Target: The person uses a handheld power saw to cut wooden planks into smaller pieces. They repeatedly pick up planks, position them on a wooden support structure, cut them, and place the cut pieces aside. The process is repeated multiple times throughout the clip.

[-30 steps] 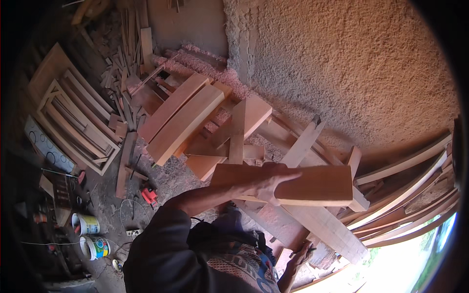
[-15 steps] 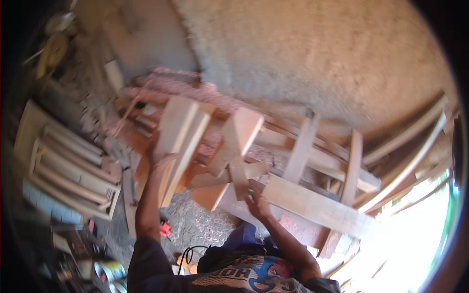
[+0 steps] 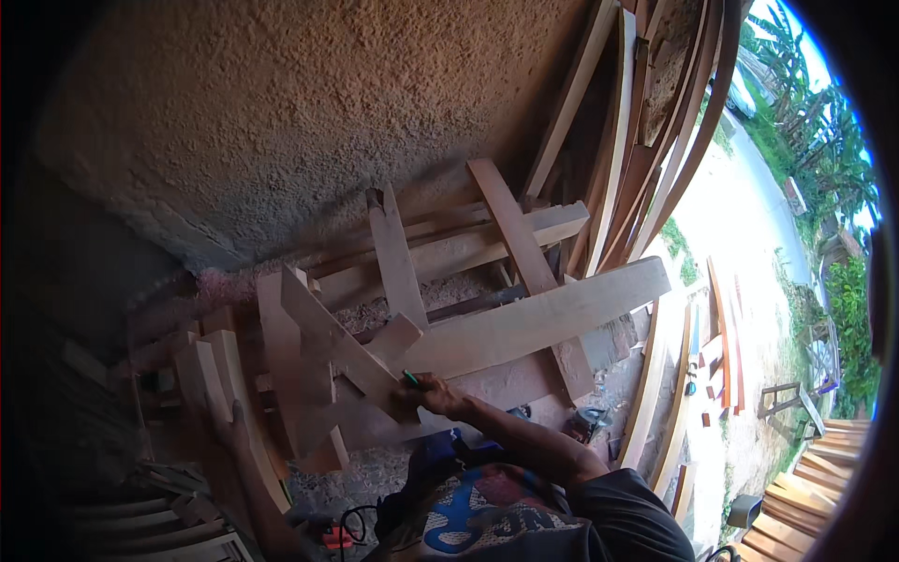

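My right hand (image 3: 429, 393) is closed around a green pencil (image 3: 410, 377), with its tip against a slanted wooden piece (image 3: 328, 342) in a pile of offcuts. A wide pale plank (image 3: 543, 318) lies across the pile just beyond that hand. My left hand (image 3: 230, 423) is in deep shadow at the left and grips a curved wooden piece (image 3: 213, 375) that stands beside the slanted one. My forearms come up from the lower edge, over my printed shirt (image 3: 487, 510).
A rough plastered wall (image 3: 309, 122) rises behind the pile. Long bent boards (image 3: 646, 140) lean at the right. Sawdust covers the ground. A power tool (image 3: 585, 421) and an orange tool (image 3: 332, 536) lie near me. Stacked boards (image 3: 815, 468) and a sunlit yard with trees are at the right.
The view has swung right, toward the yard. My right hand held up a flat board a second ago; now it is lower, with the pencil against the slanted piece. My left hand has moved down the curved pieces.
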